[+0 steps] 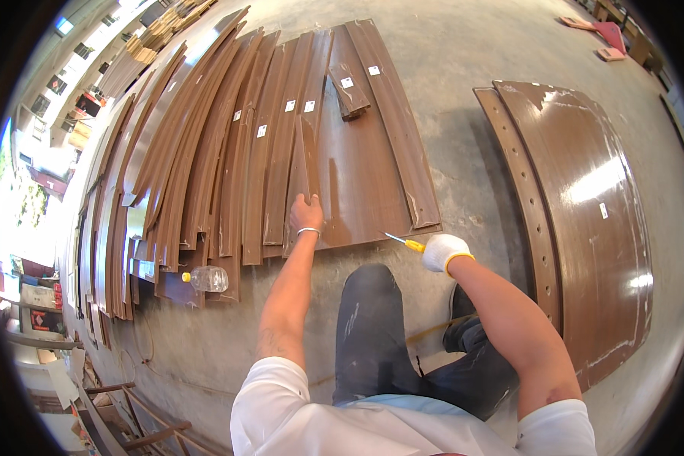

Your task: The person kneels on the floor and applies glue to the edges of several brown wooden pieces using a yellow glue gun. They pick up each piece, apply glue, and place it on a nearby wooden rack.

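Observation:
My bare left hand [307, 213], with a pale band at the wrist, is closed around the near end of a narrow brown wooden strip [305, 156]. That strip stands at an angle over a wide glossy brown panel [365, 167] on the floor. A white glove with a yellow cuff covers my right hand [441, 252], which grips a screwdriver [414, 245] by its yellow handle. The metal shaft points left, close to the panel's near edge. A short brown block with a label [348, 91] rests on the panel, left of a long brown board [391, 121].
Many long brown boards [220, 129] lie side by side to the left. On their near ends rests a clear plastic bottle with a yellow cap [209, 279]. Large glossy panels [585, 197] lie at the right, beside a strip with holes [528, 197]. Wooden frames [144, 433] stand lower left.

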{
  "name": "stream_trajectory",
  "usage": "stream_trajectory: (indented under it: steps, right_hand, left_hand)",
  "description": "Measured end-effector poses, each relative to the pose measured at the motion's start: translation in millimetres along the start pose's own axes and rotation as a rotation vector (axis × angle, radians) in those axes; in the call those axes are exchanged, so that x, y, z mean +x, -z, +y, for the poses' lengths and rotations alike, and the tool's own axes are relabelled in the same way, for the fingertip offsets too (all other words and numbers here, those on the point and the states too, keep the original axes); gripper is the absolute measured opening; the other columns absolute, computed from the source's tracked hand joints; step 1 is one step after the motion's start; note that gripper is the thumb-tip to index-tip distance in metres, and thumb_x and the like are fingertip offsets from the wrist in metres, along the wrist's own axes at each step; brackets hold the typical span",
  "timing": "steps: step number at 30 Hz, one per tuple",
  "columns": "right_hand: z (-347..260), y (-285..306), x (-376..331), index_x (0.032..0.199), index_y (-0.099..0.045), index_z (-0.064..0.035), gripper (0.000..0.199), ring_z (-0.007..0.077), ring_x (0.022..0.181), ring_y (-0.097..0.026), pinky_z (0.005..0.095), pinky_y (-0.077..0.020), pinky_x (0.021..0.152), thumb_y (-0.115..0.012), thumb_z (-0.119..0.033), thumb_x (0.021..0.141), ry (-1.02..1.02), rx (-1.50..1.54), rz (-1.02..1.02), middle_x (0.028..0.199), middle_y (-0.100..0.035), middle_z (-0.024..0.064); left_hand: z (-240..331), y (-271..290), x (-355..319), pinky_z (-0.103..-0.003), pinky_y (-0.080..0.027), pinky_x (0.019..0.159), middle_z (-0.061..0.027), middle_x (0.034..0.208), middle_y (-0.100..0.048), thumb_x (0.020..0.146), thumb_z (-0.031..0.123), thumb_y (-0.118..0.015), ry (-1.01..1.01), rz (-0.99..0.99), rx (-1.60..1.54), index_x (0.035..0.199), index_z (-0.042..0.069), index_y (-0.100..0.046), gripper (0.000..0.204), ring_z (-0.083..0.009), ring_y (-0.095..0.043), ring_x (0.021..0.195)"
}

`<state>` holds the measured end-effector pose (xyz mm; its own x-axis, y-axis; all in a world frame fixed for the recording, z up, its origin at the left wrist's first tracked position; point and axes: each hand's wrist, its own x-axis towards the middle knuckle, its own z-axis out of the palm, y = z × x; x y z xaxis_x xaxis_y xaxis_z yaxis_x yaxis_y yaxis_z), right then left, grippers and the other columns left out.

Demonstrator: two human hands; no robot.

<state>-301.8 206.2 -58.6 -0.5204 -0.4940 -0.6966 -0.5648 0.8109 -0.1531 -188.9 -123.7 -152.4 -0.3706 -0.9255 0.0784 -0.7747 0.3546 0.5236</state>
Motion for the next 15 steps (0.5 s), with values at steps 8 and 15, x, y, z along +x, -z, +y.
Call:
stream_trajectory:
  steps: [8, 15]
  right_hand:
    - [-3.8, 3.6, -11.2, 0.107, -0.079, -0.0065, 0.032, 0.0366, 0.097, -0.076, 0.0451, -0.0594, 0.084, -0.060, -0.026, 0.092, -0.010, 0.070, 0.080, 0.105, -0.078, 0.0197]
    - [-13.5, 19.9, -14.8, 0.104, -0.079, -0.0052, 0.030, 0.0371, 0.097, -0.076, 0.0449, -0.0598, 0.084, -0.061, -0.024, 0.091, -0.014, 0.177, 0.230, 0.103, -0.078, 0.0204]
  left_hand:
    - [-6.6, -10.1, -4.0, -0.058, -0.054, 0.086, -0.0251, 0.106, -0.073, 0.094, 0.036, -0.071, -0.044, -0.071, 0.106, 0.106, 0.005, -0.067, 0.033, -0.0479, -0.069, 0.103]
    - [-22.9, -25.9, -16.2, -0.055, -0.051, 0.106, -0.0210, 0.154, -0.049, 0.090, 0.027, -0.070, -0.009, -0.286, 0.319, 0.131, 0.003, -0.055, 0.050, -0.0417, -0.055, 0.137]
